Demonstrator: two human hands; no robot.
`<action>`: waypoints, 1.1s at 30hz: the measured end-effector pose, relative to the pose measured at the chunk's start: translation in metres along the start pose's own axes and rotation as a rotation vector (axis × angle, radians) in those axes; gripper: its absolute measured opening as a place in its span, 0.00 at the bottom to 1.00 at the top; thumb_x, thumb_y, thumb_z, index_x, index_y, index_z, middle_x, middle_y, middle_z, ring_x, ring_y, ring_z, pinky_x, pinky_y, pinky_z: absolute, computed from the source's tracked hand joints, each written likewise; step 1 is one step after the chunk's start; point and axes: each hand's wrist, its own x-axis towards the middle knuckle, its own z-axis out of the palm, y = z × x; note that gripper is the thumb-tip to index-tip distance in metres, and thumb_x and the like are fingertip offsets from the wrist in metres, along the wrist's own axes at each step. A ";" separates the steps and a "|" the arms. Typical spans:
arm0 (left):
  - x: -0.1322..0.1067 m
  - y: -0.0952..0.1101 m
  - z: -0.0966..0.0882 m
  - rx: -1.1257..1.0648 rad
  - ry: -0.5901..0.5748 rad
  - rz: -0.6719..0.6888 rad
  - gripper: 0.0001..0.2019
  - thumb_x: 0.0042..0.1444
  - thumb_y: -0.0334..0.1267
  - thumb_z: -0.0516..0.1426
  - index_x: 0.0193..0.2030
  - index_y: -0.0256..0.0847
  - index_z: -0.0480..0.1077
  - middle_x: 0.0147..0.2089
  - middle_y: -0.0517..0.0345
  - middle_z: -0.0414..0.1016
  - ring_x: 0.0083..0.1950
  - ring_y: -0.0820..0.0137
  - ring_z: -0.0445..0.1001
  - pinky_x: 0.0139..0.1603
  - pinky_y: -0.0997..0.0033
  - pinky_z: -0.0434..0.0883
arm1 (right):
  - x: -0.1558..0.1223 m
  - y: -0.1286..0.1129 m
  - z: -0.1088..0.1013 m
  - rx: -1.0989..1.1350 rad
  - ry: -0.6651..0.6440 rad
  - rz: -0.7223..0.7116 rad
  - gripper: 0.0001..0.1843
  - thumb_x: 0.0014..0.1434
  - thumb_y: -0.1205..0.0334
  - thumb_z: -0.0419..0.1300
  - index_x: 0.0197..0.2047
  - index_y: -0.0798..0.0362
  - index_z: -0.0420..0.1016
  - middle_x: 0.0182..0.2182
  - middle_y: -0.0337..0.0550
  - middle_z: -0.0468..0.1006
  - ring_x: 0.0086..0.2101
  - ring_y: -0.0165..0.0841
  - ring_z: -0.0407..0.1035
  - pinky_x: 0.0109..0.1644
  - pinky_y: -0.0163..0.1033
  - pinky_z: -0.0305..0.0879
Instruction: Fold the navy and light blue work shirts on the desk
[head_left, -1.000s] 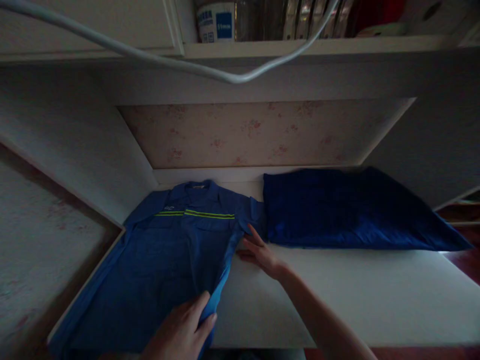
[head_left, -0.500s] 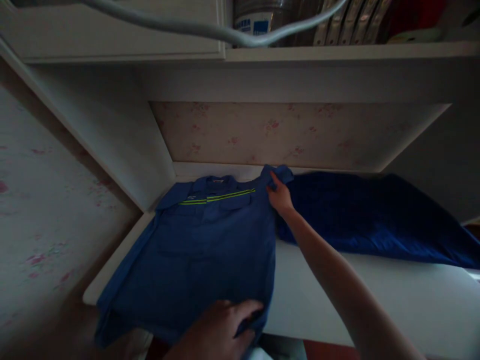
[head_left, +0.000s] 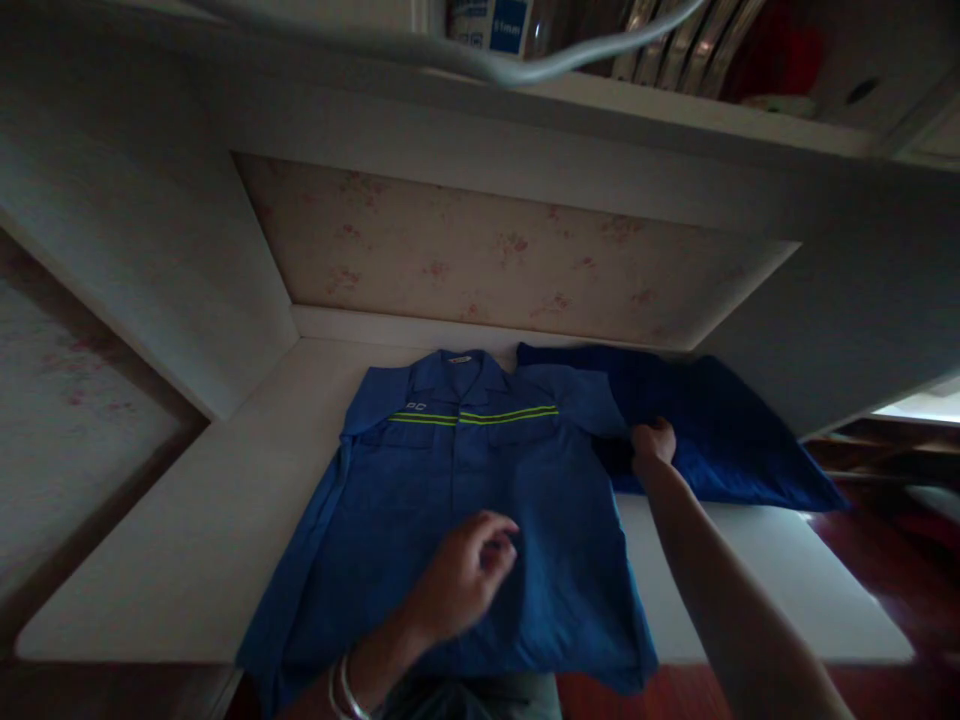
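Observation:
A blue work shirt (head_left: pixel 420 500) with yellow-green stripes across the chest lies front side up on a white desktop (head_left: pixel 172 510). Its collar points to the wall and its hem reaches past the front edge. My right hand (head_left: pixel 654 442) is closed on the end of the sleeve at the right, over a dark blue cloth (head_left: pixel 720 440). Above the middle of the shirt is my left hand (head_left: pixel 469 575), with fingers loosely curled, a gap to the thumb and nothing held. Bangles (head_left: pixel 345 688) circle that wrist.
Overhead runs a shelf (head_left: pixel 675 105) with a clear container (head_left: pixel 487 25) and a row of cases (head_left: pixel 675 45). A pale cable (head_left: pixel 570 68) hangs across the top of the view. Cabinet walls close in both sides, and a flowered wall panel (head_left: pixel 510 250) stands behind.
My right hand has drawn the sleeve out to the right and nearer. My left hand has left the shirt's lower right edge and moved up over its middle. The shirt lies flatter, and the view has tilted.

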 end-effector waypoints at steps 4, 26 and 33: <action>0.067 -0.034 -0.096 0.575 0.233 0.085 0.18 0.66 0.38 0.46 0.56 0.39 0.71 0.57 0.47 0.77 0.57 0.65 0.76 0.62 0.62 0.69 | 0.000 -0.043 0.015 0.028 0.045 -0.256 0.31 0.53 0.62 0.54 0.61 0.59 0.68 0.57 0.59 0.70 0.58 0.48 0.65 0.63 0.55 0.61; 0.088 -0.116 -0.275 1.305 0.703 -0.363 0.28 0.65 0.39 0.39 0.65 0.30 0.64 0.69 0.31 0.62 0.72 0.38 0.53 0.66 0.25 0.47 | 0.041 -0.037 0.064 -0.633 -0.243 -0.319 0.32 0.70 0.57 0.34 0.71 0.61 0.56 0.70 0.57 0.55 0.68 0.47 0.49 0.68 0.66 0.42; 0.165 -0.117 -0.259 1.081 0.321 -0.222 0.29 0.68 0.46 0.37 0.71 0.38 0.58 0.74 0.50 0.56 0.74 0.59 0.54 0.73 0.46 0.50 | -0.002 -0.084 0.120 -0.508 -0.729 -0.763 0.32 0.71 0.51 0.34 0.73 0.49 0.52 0.72 0.43 0.52 0.70 0.38 0.46 0.72 0.56 0.42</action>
